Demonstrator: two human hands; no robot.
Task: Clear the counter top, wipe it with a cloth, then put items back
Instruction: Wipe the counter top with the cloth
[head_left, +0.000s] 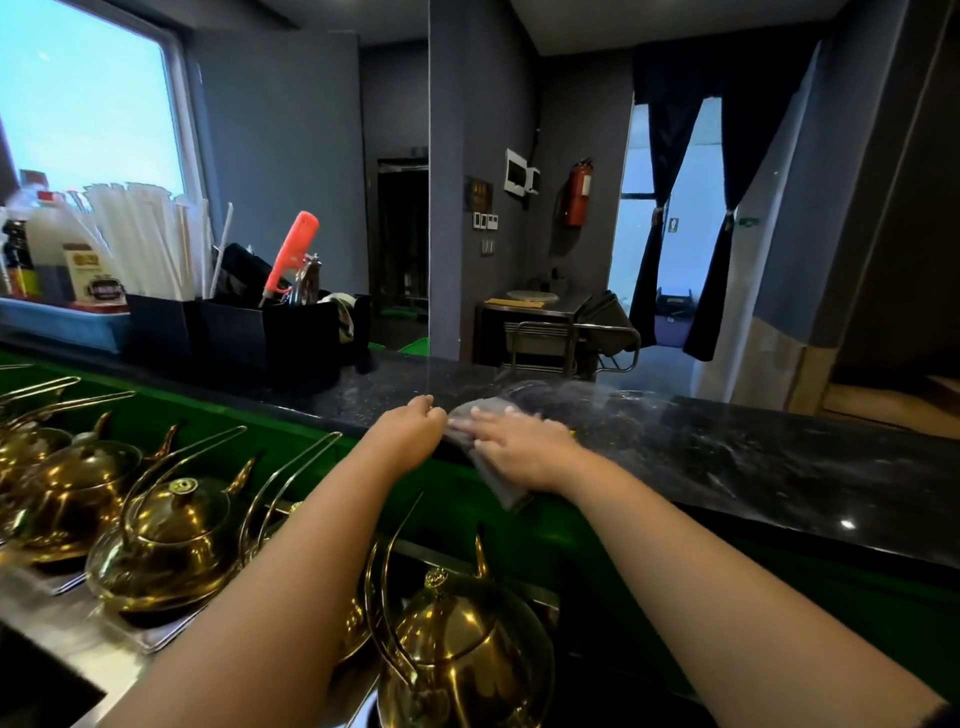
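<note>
Right hand (519, 447) flat, fingers straight, pressing grey folded cloth (493, 467) onto dark speckled stone counter top (753, 457); left hand (410, 423) pinching cloth's left edge.

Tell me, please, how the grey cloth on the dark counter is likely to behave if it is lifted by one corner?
The grey cloth would probably go floppy: it already drapes over the counter edge. It looks thin, so likely light. The right hand lies flat on it, while the left hand pinches its edge.

Both forearms were bare up to the elbows, with no sleeves, watch, rings or gloves showing on the left hand (410, 423) or the right hand (519, 449).
</note>
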